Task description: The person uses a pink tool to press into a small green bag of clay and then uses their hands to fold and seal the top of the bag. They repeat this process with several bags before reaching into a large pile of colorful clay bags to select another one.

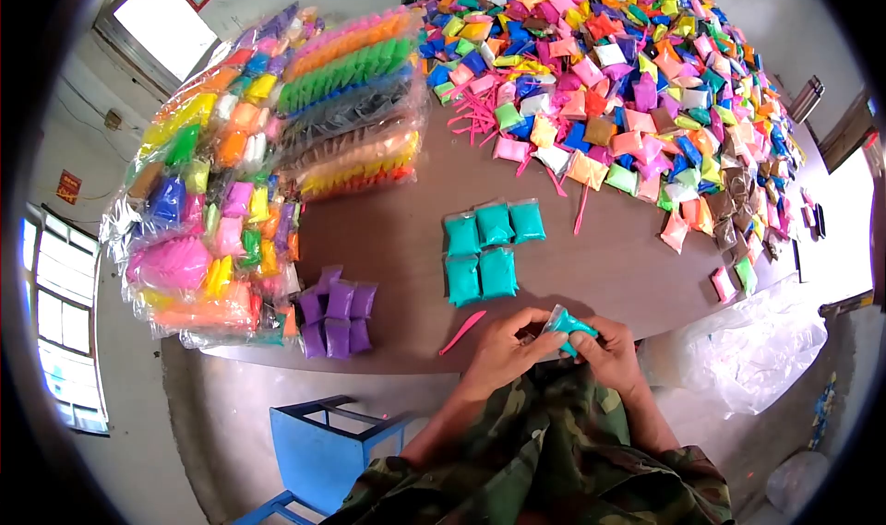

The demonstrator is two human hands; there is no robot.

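Between my two hands, just over the table's front edge, is a small clear packet of teal clay (570,323). My left hand (506,348) pinches its left side between thumb and fingers. On the other side, the thumb and fingers of my right hand (604,350) grip it too. Several matching teal packets (481,278) lie in two rows on the table beyond my hands. A pink plastic tool (462,331) rests to the left of my left hand. Farther left sits a small pile of purple packets (338,317).
A large heap of mixed coloured packets (609,91) covers the back right of the brown table (388,239). Big clear bags of sorted packets (217,211) stand at the left. A blue chair (318,451) is below the front edge, and clear plastic sheeting (748,350) hangs at right.
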